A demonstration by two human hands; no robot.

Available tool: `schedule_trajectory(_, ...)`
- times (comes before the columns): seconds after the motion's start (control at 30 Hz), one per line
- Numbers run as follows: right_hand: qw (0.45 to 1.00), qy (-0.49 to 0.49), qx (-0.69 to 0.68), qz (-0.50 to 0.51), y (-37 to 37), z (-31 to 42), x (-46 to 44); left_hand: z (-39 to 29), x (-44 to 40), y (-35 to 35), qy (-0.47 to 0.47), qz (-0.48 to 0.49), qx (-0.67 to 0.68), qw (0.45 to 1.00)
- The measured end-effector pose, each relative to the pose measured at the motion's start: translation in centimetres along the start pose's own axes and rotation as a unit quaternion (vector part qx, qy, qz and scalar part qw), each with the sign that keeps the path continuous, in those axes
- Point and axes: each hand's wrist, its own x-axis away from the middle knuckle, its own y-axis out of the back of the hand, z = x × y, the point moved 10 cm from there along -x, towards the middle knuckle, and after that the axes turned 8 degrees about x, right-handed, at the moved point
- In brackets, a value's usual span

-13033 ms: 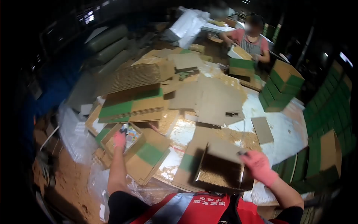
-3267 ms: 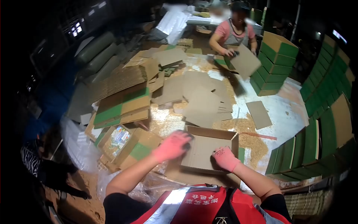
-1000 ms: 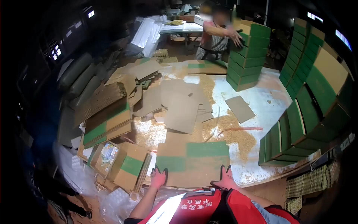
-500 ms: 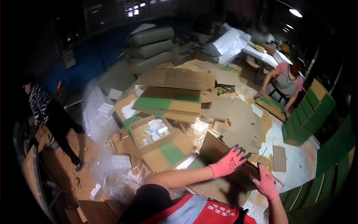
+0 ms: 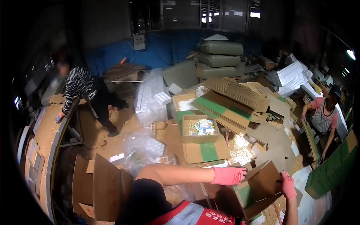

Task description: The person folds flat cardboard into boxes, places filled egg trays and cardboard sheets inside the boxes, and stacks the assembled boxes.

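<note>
A brown cardboard box with a green patch [image 5: 262, 185] is tilted in front of me, its inside showing. My left hand [image 5: 229, 175], in a pink glove with dark fingertips, reaches across to its upper left side, fingers closed against the edge. At the box's right edge, my right hand [image 5: 288, 185] is bent round the cardboard. To the left of the box lies flat cardboard with a green stripe [image 5: 208, 151]. Above that sits an open box [image 5: 200, 139] holding sawdust-like filling and colourful packets.
Stacked cardboard [image 5: 232, 93] leans behind. Green boxes [image 5: 332, 165] stand at the right, near a person in an apron [image 5: 321, 114] holding a panel. Another person [image 5: 83, 84] leans on a curved bench [image 5: 47, 150] at left. Plastic wrap [image 5: 144, 148] and a large open carton [image 5: 107, 187] are nearer.
The view has swung left. The cardboard between my hands, flat one second ago, is now raised and folded into a box shape. The striped-sleeved person has come to lean on the bench.
</note>
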Motion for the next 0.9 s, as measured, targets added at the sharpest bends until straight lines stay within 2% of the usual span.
schedule_trajectory(0.07, 0.997, -0.026, 0.045, 0.058, -1.9, -1.0, 1.1, 0.7, 1.5, -1.9, 0.053, 0.096, 0.071, 0.991)
schedule_trajectory(0.1, 0.996, -0.011, 0.062, 0.055, -2.6, -0.4, 1.9, 0.0, 1.3, -1.3, 0.091, -0.01, 0.096, 0.991)
schedule_trajectory(0.17, 0.994, 0.013, 0.099, 0.042, -2.9, 4.0, 2.8, -1.9, 1.7, -0.9, 0.157, -0.222, 0.137, 0.952)
schedule_trajectory(0.2, 0.987, 0.027, 0.139, 0.08, -3.9, 6.9, 3.5, -3.0, -0.3, 1.1, 0.183, 0.01, 0.142, 0.973)
schedule_trajectory(0.23, 0.976, 0.042, 0.179, 0.118, -5.0, 8.7, 3.9, -2.7, -2.3, -1.4, 0.184, -0.09, 0.124, 0.971)
schedule_trajectory(0.3, 0.964, 0.08, 0.222, 0.12, -8.8, 8.9, 5.3, -2.5, -6.5, -2.6, 0.15, -0.063, -0.051, 0.985)
schedule_trajectory(0.33, 0.983, 0.056, 0.111, 0.137, -4.7, 10.2, 5.0, -2.1, -7.9, -3.5, 0.134, -0.09, -0.09, 0.983)
schedule_trajectory(0.37, 0.983, -0.006, 0.084, 0.164, -3.0, 9.0, 5.2, -1.0, -8.4, -5.8, 0.142, -0.1, -0.073, 0.982)
schedule_trajectory(0.43, 0.994, -0.013, -0.036, 0.101, 0.5, 7.2, 6.3, 0.6, -9.7, -10.1, 0.15, -0.118, -0.036, 0.981)
schedule_trajectory(0.47, 0.997, -0.063, 0.015, 0.039, 1.0, 6.8, 6.7, 1.1, -9.3, -11.3, 0.154, -0.091, 0.012, 0.984)
schedule_trajectory(0.5, 0.991, -0.119, 0.061, -0.019, 1.0, 6.7, 7.3, 0.5, -9.3, -12.5, 0.126, -0.05, -0.006, 0.991)
schedule_trajectory(0.53, 0.98, -0.17, -0.084, -0.061, -1.1, 5.4, 7.3, 0.2, -8.8, -12.6, 0.124, -0.02, -0.014, 0.992)
schedule_trajectory(0.57, 0.978, -0.17, -0.047, -0.107, -1.0, 5.8, 6.4, 0.3, -8.7, -11.5, 0.12, 0.007, -0.026, 0.992)
schedule_trajectory(0.6, 0.968, -0.216, -0.045, -0.121, -1.8, 5.8, 5.7, 0.3, -8.9, -10.4, 0.104, 0.098, -0.019, 0.99)
schedule_trajectory(0.63, 0.955, -0.258, -0.041, -0.138, -2.3, 5.8, 5.1, 0.3, -9.4, -7.3, 0.033, -0.093, 0.168, 0.981)
schedule_trajectory(0.67, 0.953, -0.268, -0.038, -0.138, -3.1, 6.0, 5.0, 2.6, -8.0, -4.1, -0.039, -0.267, 0.348, 0.898)
schedule_trajectory(0.7, 0.95, -0.278, -0.04, -0.137, -4.2, 6.3, 5.2, 4.7, -7.2, -4.6, -0.01, -0.278, 0.401, 0.873)
schedule_trajectory(0.73, 0.92, -0.34, -0.118, -0.153, -5.6, 5.3, 6.2, 6.6, -6.2, -4.2, 0.018, -0.291, 0.454, 0.842)
schedule_trajectory(0.77, 0.909, -0.371, -0.105, -0.156, -6.7, 5.5, 6.4, 7.3, -5.2, -4.0, 0.139, -0.163, 0.372, 0.903)
schedule_trajectory(0.8, 0.897, -0.401, -0.092, -0.16, -7.7, 5.6, 6.2, 8.7, -3.9, -4.9, 0.253, -0.033, 0.27, 0.928)
schedule_trajectory(0.83, 0.885, -0.429, -0.075, -0.163, -8.4, 5.3, 6.2, 6.6, -4.9, -7.5, 0.182, -0.074, 0.588, 0.785)
schedule_trajectory(0.87, 0.882, -0.422, -0.083, -0.19, -8.8, 4.9, 6.2, 2.9, -6.1, -6.5, 0.159, 0.014, 0.399, 0.903)
schedule_trajectory(0.9, 0.86, -0.426, -0.132, -0.248, -8.0, 5.1, 6.9, -0.6, -6.1, -5.9, 0.125, 0.097, 0.187, 0.969)
